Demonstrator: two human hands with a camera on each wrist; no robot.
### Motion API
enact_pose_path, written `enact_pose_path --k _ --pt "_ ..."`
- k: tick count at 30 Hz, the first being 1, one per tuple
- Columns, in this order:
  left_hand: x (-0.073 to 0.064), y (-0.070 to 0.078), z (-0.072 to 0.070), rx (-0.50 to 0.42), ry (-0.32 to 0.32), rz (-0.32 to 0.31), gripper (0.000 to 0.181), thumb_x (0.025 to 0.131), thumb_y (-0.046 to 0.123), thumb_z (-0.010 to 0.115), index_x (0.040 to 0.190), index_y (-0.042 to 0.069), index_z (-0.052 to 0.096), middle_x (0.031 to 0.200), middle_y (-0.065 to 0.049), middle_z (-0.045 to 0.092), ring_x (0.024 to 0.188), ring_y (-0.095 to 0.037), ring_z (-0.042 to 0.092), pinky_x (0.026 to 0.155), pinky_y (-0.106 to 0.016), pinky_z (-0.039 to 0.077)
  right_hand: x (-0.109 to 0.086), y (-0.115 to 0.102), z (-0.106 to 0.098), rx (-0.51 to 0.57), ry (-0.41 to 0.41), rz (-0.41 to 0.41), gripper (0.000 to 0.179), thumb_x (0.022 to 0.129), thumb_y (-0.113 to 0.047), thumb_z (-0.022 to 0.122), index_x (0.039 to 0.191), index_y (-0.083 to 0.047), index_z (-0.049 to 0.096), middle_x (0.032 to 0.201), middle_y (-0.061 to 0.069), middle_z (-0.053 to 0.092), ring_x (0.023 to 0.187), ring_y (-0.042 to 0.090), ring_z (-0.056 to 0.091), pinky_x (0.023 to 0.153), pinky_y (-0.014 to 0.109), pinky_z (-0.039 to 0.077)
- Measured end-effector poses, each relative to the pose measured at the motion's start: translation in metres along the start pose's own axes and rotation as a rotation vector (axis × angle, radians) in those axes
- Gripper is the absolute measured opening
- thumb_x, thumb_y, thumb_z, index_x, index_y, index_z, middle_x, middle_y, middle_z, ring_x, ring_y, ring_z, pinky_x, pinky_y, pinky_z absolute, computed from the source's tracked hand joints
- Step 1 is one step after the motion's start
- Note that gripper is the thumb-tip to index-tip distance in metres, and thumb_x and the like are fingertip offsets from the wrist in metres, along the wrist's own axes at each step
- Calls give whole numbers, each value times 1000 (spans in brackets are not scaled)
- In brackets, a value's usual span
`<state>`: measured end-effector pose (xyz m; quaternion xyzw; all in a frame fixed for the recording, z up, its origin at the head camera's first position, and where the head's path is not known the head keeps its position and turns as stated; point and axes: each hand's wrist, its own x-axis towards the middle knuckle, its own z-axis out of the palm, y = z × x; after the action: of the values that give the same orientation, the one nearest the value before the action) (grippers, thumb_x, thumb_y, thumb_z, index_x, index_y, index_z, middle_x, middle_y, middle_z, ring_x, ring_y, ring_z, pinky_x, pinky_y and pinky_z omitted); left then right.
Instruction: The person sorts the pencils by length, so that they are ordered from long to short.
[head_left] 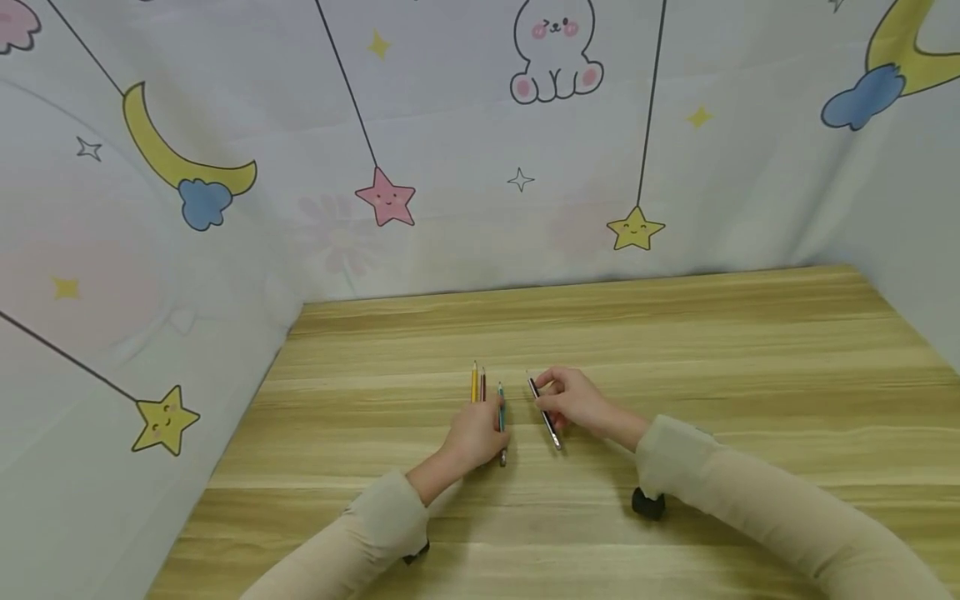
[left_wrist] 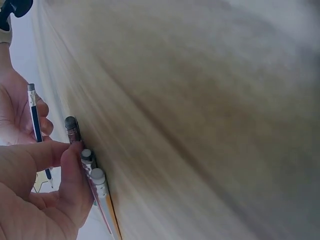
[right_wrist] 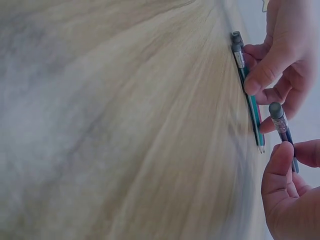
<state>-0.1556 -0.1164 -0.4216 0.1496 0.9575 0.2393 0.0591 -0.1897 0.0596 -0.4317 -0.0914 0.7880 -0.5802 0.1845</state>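
Observation:
My left hand (head_left: pixel 472 437) pinches a teal pencil (head_left: pixel 502 410) close over the table, with thumb and fingertips at its side. Just left of it lie a yellow pencil (head_left: pixel 474 385) and a dark red pencil (head_left: pixel 483 385), side by side and partly hidden by that hand. Their eraser ends show in the left wrist view, the yellow pencil (left_wrist: pixel 101 185) outermost. To the right, my right hand (head_left: pixel 576 402) holds a black pencil (head_left: pixel 546 421) between thumb and fingers, tilted with its point away from me. Its grey eraser (right_wrist: pixel 276 110) faces the right wrist camera.
The wood-grain table (head_left: pixel 675 333) runs back to a white cloth (head_left: pixel 465 125) printed with stars, moons and a bear. Dark wrist-worn pieces hang below both sleeves, one black piece (head_left: pixel 648 503) under the right cuff.

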Motion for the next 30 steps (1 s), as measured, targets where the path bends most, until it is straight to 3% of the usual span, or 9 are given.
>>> enact_pose_path --k 3,8,19,30 --pt "0 -1 0 38 -5 21 34 73 7 64 106 -1 58 50 4 47 41 -4 40 39 -17 32 1 0 2 -5 -7 -2 29 82 0 55 108 7 46 65 2 51 47 9 46 44 22 44" --pt "-1 -4 -4 20 -37 10 33 75 12 65 106 1 59 55 5 51 37 -4 41 38 -18 33 1 -4 6 -14 -8 -1 29 82 0 55 109 6 47 65 3 51 47 10 47 44 22 44" --pt "-2 -12 -9 26 -34 21 32 76 19 68 103 4 61 64 4 52 48 -6 42 44 -18 32 7 -11 20 -32 1 -9 30 80 1 57 108 6 48 62 4 53 45 10 47 43 24 44" --pt "-3 -12 -11 29 -39 16 32 75 17 69 103 3 62 65 3 52 53 -7 42 47 -19 32 14 -12 36 -146 28 23 28 76 -1 61 103 1 53 56 4 53 39 10 45 38 21 41"
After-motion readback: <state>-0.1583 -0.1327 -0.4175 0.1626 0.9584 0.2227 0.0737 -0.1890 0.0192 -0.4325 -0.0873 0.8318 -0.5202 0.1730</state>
